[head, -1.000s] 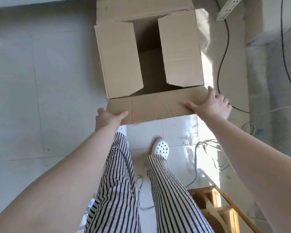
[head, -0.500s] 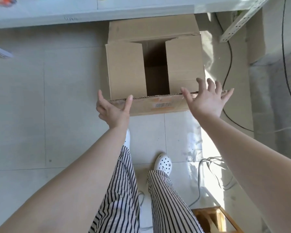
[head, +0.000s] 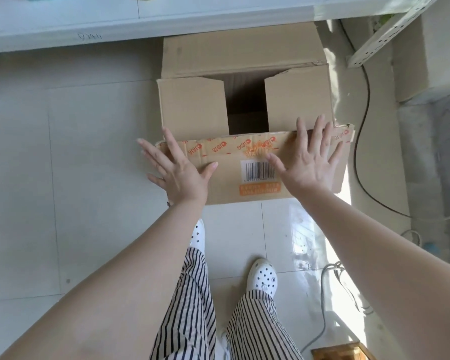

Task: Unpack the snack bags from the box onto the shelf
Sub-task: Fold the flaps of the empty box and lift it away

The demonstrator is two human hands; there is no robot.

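Note:
A brown cardboard box [head: 192, 105] stands on the tiled floor under the edge of a white shelf [head: 146, 24]. Its two side flaps lie folded inward with a dark gap between them; no snack bags show inside. The near flap [head: 229, 183], printed with orange marks and a barcode, is folded over toward the opening. My left hand [head: 178, 172] lies flat with spread fingers on the flap's left part. My right hand [head: 309, 162] presses flat on its right part, fingertips at the flap's far edge.
A perforated white shelf post [head: 385, 32] slants at the top right, with a black cable [head: 361, 141] running down the floor beside the box. Grey wires [head: 330, 294] and a wooden frame [head: 340, 352] lie at the lower right. My striped trousers and white shoes [head: 263, 276] are below.
The near flap has swung up from hanging toward me and folded over the box top. Both hands let go of its edge and now lie flat on its printed side.

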